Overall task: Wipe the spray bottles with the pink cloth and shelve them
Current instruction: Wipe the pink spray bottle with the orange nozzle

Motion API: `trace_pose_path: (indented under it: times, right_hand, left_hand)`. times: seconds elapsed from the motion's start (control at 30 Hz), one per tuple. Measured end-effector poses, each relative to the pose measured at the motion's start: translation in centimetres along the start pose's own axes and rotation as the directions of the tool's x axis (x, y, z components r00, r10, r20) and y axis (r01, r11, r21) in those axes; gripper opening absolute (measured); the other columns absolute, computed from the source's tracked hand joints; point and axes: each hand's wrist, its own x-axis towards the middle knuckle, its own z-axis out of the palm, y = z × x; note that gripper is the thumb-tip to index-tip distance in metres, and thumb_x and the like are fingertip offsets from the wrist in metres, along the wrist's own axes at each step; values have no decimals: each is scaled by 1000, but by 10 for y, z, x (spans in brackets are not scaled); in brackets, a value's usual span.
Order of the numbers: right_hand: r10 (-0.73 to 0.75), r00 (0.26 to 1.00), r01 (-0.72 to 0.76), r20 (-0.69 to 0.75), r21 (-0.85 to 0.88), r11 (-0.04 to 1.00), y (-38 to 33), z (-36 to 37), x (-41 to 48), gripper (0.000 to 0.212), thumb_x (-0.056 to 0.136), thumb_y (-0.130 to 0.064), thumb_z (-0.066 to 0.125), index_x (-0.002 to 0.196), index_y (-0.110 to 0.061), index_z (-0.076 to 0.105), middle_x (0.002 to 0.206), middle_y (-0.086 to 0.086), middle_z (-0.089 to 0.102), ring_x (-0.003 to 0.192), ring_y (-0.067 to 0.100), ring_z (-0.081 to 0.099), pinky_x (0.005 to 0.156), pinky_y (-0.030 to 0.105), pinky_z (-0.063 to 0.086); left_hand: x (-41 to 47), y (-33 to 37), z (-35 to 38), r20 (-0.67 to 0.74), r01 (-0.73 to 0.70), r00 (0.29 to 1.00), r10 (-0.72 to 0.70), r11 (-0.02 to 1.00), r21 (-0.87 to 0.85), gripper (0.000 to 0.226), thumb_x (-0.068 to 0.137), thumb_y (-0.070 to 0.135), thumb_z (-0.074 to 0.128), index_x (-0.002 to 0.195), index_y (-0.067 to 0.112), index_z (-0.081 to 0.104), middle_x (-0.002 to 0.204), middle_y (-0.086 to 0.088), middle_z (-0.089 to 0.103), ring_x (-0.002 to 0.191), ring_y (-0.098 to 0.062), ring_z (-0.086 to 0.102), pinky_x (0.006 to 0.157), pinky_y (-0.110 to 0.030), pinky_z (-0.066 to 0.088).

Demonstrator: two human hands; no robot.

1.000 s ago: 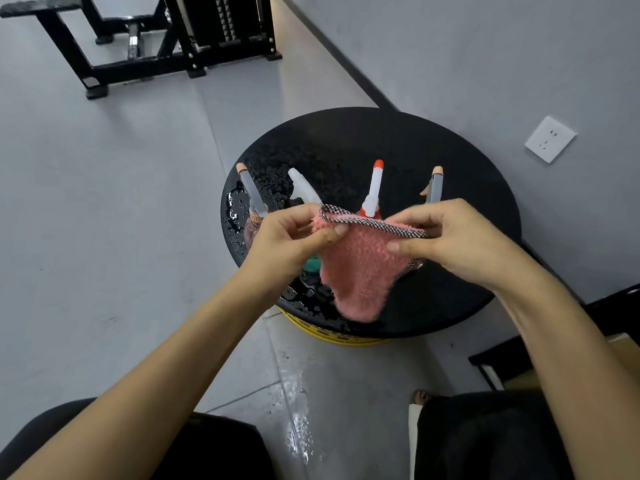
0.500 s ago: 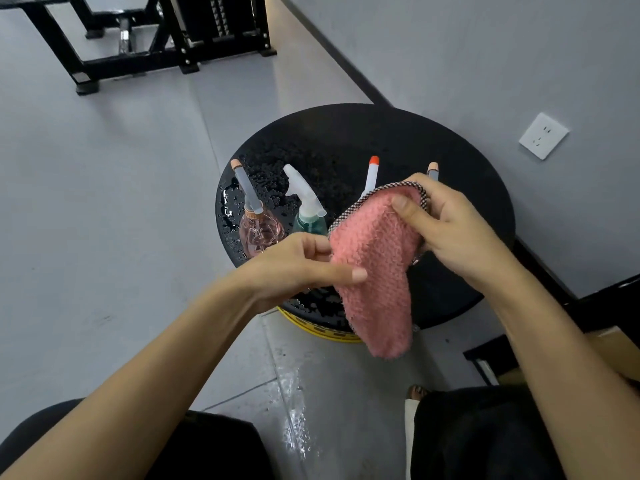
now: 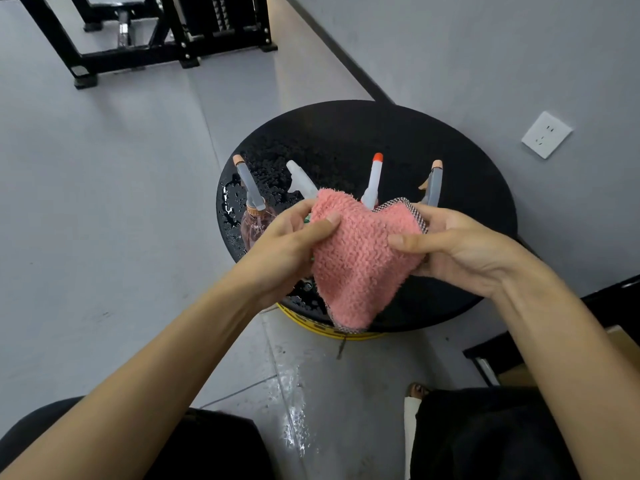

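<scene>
The left grip (image 3: 284, 251) pinches the pink cloth (image 3: 360, 268), thumb on its fluffy face and fingers behind. The right grip (image 3: 460, 251) grasps the opposite side the same way, beside the checked trim. Held like this above the counter's near edge, the cloth is bunched into a pad, probably to give a thicker wiping face before a bottle is picked up. Behind it, four spray bottles (image 3: 374, 178) stand untouched in a row across the counter (image 3: 381, 133). Droplets bead near its left edge, so the bottles are likely wet. Half a second ago the cloth hung long from the right grip, with the left pinching its side. Now it is gathered shorter and wider, covering the middle bottles' bodies.
</scene>
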Motion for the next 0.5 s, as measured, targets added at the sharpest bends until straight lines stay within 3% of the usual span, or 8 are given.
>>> trace_pose_path:
  times: [0.1,0.27,0.37,0.43,0.5]
  right_hand:
    - [-64,998,64,-14,67,996,1,2,-1,68,62,-12,80,126,-4,57,105,5,69,94,18,65,87,35,53]
    - [-122,990,132,-67,185,974,0,9,-1,60,72,-10,67,130,-7,52,106,5,70,90,16,69,73,28,59]
    - [-73,984,95,-162,133,987,1,7,0,87,63,-7,73,143,-16,39,125,8,62,99,17,69,74,30,59]
    - [-71,962,87,-265,49,995,3,5,0,108,56,-9,77,150,-25,26,136,11,53,108,17,65,83,36,58]
    - [-111,946,106,-304,-30,994,6,3,0,115,52,-12,79,150,-35,22,125,9,58,113,20,62,94,45,52]
  left_hand:
    - [0,-1,2,-16,-4,1000,3,1000,-9,36,96,19,47,129,5,48,93,3,68,78,-9,66,61,-24,54]
    - [0,-1,3,-88,-33,996,32,999,-8,33,98,20,44,130,11,47,92,5,70,79,-9,69,59,-25,56]
    - [2,-5,0,-173,-69,980,98,984,166,41,98,23,47,138,17,38,87,4,70,77,-10,69,59,-27,55]
    - [2,-8,-2,-222,-86,963,151,957,277,51,97,23,49,144,24,30,74,4,67,69,-9,64,60,-26,52]
    - [2,-8,-2,-229,-125,950,212,931,343,52,97,20,51,143,31,31,60,7,64,64,-12,58,59,-30,49]
